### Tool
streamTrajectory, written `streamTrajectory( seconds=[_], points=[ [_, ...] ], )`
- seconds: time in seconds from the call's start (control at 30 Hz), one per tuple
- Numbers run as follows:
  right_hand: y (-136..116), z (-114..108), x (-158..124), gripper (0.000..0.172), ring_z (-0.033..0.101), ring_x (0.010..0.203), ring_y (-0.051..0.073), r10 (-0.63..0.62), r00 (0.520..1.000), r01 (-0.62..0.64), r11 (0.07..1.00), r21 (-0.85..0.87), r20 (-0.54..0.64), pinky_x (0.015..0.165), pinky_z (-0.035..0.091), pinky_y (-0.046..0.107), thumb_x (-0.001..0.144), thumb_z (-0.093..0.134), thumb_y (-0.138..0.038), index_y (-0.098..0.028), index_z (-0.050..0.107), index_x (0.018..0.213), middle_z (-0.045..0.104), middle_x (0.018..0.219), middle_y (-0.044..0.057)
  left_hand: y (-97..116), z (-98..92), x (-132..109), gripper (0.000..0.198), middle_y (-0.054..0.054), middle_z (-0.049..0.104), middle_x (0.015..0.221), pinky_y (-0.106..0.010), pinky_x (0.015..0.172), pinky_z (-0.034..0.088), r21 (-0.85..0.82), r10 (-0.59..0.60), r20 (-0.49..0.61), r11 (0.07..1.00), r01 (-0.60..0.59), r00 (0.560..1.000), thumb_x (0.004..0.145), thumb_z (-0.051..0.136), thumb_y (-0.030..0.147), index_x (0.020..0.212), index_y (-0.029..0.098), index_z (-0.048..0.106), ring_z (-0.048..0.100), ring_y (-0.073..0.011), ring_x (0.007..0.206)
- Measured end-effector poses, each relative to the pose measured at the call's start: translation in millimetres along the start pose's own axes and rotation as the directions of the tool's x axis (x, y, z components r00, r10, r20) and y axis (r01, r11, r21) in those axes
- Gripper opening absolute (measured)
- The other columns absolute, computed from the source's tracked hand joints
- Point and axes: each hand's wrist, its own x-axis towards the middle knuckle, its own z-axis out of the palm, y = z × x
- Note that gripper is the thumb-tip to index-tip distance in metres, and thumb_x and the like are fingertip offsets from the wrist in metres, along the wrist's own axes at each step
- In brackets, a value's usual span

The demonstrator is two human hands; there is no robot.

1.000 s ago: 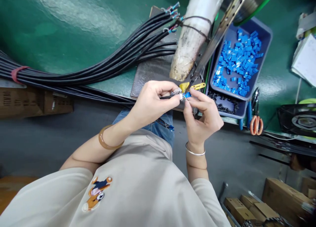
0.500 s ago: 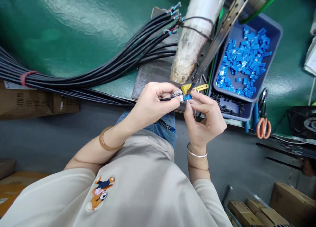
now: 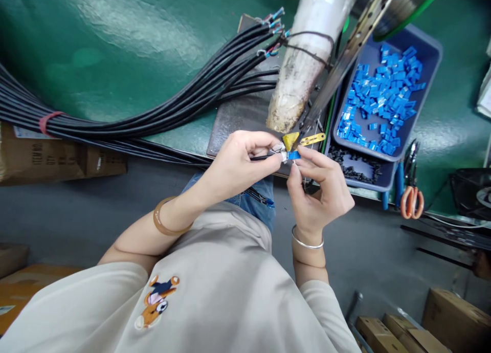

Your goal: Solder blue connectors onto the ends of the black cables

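My left hand [image 3: 236,161] pinches the stripped end of a thin black cable [image 3: 264,157] just in front of the bench edge. My right hand [image 3: 320,186] pinches a small blue connector [image 3: 293,155] and holds it against the cable's wire tips. Both hands meet beneath a yellow tab [image 3: 290,139] at the foot of a wrapped white post [image 3: 303,66]. A thick bundle of black cables [image 3: 161,112] lies across the green bench, its stripped ends near the post.
A blue tray [image 3: 425,94] of several loose blue connectors [image 3: 383,100] sits right of the post, with a tray of black parts [image 3: 355,166] in front of it. Orange-handled scissors [image 3: 410,202] lie at the right. Cardboard boxes [image 3: 402,327] stand on the floor.
The view has shifted slightly, so everything sits a little further right and lower. Both hands keep the same grip on the cable end and the blue connector.
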Motion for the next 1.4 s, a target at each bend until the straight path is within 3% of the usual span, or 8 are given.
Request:
streamTrajectory(
  seconds=[0.37,0.53,0.63,0.8,0.9,1.07,1.27,1.4],
  points=[
    [-3.9,-1.5,6.4,0.012,0.074,0.092,0.017,-0.012,1.0,0.012,1.0,0.006,-0.01,0.082,0.063,0.033,0.082,0.068,-0.012,-0.022,0.064,0.087,0.075,0.105,0.002,5.2,1.2,-1.0,0.011,0.003,0.048,0.06,-0.02,0.049,0.032,-0.042,0.046,-0.036,0.998,-0.047,0.998,0.08,0.061,0.016,0.07,0.014,0.063,0.038,-0.0059,0.055],
    [-3.3,0.2,1.9,0.016,0.074,0.084,0.014,-0.076,0.997,0.076,0.997,0.0,-0.005,0.077,0.062,0.027,0.079,0.069,-0.007,-0.02,0.061,0.083,0.075,0.104,0.003,1.9,-2.3,-1.7,0.012,0.005,0.039,0.054,-0.02,0.045,0.023,-0.032,-0.003,0.028,0.999,0.004,1.0,0.081,0.061,0.016,0.069,0.013,0.063,0.029,-0.0045,0.05],
    [-2.7,0.0,-0.8,0.016,0.074,0.084,0.014,-0.083,0.996,0.082,0.996,-0.035,-0.035,0.078,0.062,0.026,0.079,0.069,-0.008,-0.021,0.061,0.085,0.075,0.102,0.001,0.9,-3.1,-4.1,0.011,0.005,0.036,0.054,-0.021,0.045,0.023,0.014,-0.005,0.042,1.0,0.005,0.999,0.081,0.062,0.017,0.071,0.013,0.063,0.029,-0.0047,0.05],
    [-3.4,-2.5,-2.1,0.015,0.074,0.09,0.016,0.092,0.995,-0.089,0.99,0.108,-0.028,0.078,0.063,0.029,0.081,0.068,-0.009,-0.02,0.063,0.09,0.075,0.1,0.002,3.9,-3.4,-11.1,0.013,0.004,0.046,0.058,-0.02,0.05,0.034,0.062,0.083,-0.02,0.995,-0.082,0.996,0.08,0.067,0.02,0.071,0.014,0.061,0.04,-0.0056,0.053],
    [-4.4,-3.7,-1.3,0.012,0.074,0.092,0.016,0.165,0.986,-0.166,0.974,0.157,0.016,0.077,0.063,0.031,0.083,0.067,-0.011,-0.021,0.063,0.089,0.075,0.1,0.002,5.7,-3.5,-13.4,0.015,0.004,0.048,0.055,-0.02,0.049,0.033,0.076,0.121,-0.005,0.99,-0.12,0.993,0.084,0.063,0.021,0.071,0.013,0.063,0.04,-0.0054,0.051],
    [-4.9,-3.6,1.0,0.014,0.073,0.093,0.016,0.041,0.999,-0.041,0.996,0.084,0.004,0.077,0.063,0.03,0.083,0.066,-0.01,-0.021,0.063,0.09,0.074,0.103,0.002,4.1,-2.0,-10.6,0.015,0.002,0.056,0.06,-0.02,0.051,0.035,0.085,0.127,-0.024,0.989,-0.124,0.992,0.084,0.062,0.02,0.072,0.013,0.067,0.045,-0.0062,0.054],
    [-0.5,-1.3,3.8,0.008,0.073,0.089,0.016,0.073,0.996,-0.077,0.993,0.091,0.055,0.075,0.064,0.032,0.085,0.065,-0.014,-0.021,0.063,0.088,0.073,0.107,0.003,0.2,-0.7,-3.9,0.013,0.001,0.06,0.062,-0.02,0.051,0.039,0.01,0.083,-0.038,0.996,-0.083,0.996,0.082,0.064,0.019,0.072,0.013,0.07,0.048,-0.007,0.056],
    [-0.1,-1.0,8.8,0.011,0.073,0.09,0.016,0.058,0.998,-0.061,0.993,0.097,0.035,0.077,0.064,0.033,0.083,0.067,-0.012,-0.021,0.064,0.088,0.074,0.106,0.003,2.4,-0.4,-0.4,0.01,0.001,0.065,0.066,-0.018,0.054,0.042,-0.016,0.12,-0.057,0.993,-0.121,0.991,0.081,0.063,0.016,0.075,0.013,0.071,0.051,-0.0065,0.058]
  ],
)
